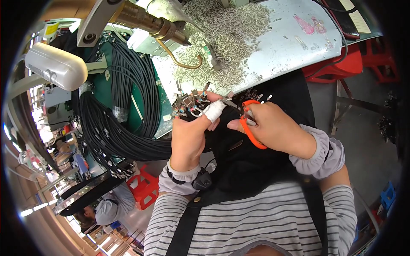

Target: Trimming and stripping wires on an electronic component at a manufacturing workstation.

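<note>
My left hand (pixel 190 132), its thumb wrapped in white tape, is closed round a bunch of black cables. Their ends carry small metal connectors (pixel 186 101) with short coloured wires, clustered above the fingers. In my right hand (pixel 275 130) is a pair of pliers with orange handles (pixel 255 137). The jaws point left and reach a small metal connector (pixel 229 95) beside the taped thumb; whether they grip it cannot be made out. The dark apron (pixel 239 170) on my lap lies beneath both hands, with several small metal connectors (pixel 254 94) on it.
A pale worktop (pixel 290 47) ahead bears a heap of small metal pieces (pixel 235 25). Above its left part juts a machine with a metal nozzle (pixel 171 32). Thick coils of black cable (pixel 141 77) lie at left. Red stools (pixel 143 187) stand nearby, and another person (pixel 113 209) sits lower left.
</note>
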A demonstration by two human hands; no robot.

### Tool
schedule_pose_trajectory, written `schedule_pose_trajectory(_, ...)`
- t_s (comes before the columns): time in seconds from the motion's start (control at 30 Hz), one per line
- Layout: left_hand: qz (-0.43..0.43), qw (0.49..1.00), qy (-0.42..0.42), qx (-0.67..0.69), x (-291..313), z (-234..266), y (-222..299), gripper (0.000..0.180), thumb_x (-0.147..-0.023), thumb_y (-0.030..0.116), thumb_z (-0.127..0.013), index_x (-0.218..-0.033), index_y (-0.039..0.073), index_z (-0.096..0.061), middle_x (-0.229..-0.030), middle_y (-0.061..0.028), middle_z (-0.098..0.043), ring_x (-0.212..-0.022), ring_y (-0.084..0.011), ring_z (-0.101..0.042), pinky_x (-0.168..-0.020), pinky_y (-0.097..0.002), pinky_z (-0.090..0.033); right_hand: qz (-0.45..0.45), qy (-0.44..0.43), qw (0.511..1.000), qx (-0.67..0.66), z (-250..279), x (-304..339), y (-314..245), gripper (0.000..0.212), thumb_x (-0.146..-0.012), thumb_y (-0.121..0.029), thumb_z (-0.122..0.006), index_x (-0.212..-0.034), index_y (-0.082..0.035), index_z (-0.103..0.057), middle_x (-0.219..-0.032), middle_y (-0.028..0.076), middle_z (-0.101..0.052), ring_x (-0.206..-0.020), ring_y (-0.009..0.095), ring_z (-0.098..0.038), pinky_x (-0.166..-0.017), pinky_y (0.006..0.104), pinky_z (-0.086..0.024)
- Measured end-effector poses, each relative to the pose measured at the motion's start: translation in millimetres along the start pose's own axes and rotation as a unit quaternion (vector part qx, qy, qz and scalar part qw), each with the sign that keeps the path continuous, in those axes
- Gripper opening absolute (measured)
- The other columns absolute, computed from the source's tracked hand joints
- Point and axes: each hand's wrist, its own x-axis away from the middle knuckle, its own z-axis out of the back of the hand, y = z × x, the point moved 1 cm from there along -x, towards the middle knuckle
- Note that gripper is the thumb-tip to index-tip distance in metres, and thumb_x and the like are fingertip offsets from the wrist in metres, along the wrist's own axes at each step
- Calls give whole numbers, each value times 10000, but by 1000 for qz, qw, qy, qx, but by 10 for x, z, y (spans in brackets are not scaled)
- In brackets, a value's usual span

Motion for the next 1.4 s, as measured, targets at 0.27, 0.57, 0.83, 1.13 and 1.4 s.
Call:
schedule_pose_trajectory(0.27, 60, 987, -34, 142, -512, 109, 150, 132, -784, 36, -567, -905, -7, -541, -644, -17, -484, -470, -85, -378, -441, -223, -309, -11, 118, 953, -279, 62, -170, -37, 257, -827, -220, -573, -703, -20, -472, -515, -2, -459, -388, 66, -420, -348, 212, -315)
schedule_pose_trajectory(0.57, 67, 991, -66, 100, -724, 169, 278, 131, -782, 24, -556, -903, -6, -516, -666, -26, -477, -453, -71, -357, -423, -218, -296, 49, 125, 972, -194, 289, -803, -216, 185, -836, -192, -551, -808, -21, -487, -524, -17, -426, -393, 63, -421, -367, 203, -338)
schedule_pose_trajectory(0.83, 49, 992, -66, 92, -728, 173, 313, 165, -784, 42, -577, -908, -36, -502, -658, -29, -478, -451, -62, -350, -423, -210, -298, 54, 132, 963, -228, 228, -843, -133, 144, -829, -141, -558, -830, -20, -480, -524, -20, -418, -390, 55, -393, -375, 203, -330)
schedule_pose_trajectory(1.13, 35, 991, -90, 92, -711, 172, 321, 152, -787, 32, -571, -906, -34, -504, -654, -31, -481, -459, -58, -356, -417, -205, -294, 49, 122, 962, -239, 227, -838, -122, 127, -836, -125, -546, -851, -20, -476, -546, -15, -436, -400, 50, -395, -375, 199, -326)
schedule_pose_trajectory(1.4, 51, 996, -60, 46, -670, 187, 346, 147, -787, 25, -559, -913, -35, -512, -648, -28, -478, -483, -74, -381, -443, -212, -312, 73, 139, 967, -201, 208, -813, -129, 132, -838, -134, -544, -839, -25, -469, -578, -8, -450, -408, 51, -400, -375, 195, -330)
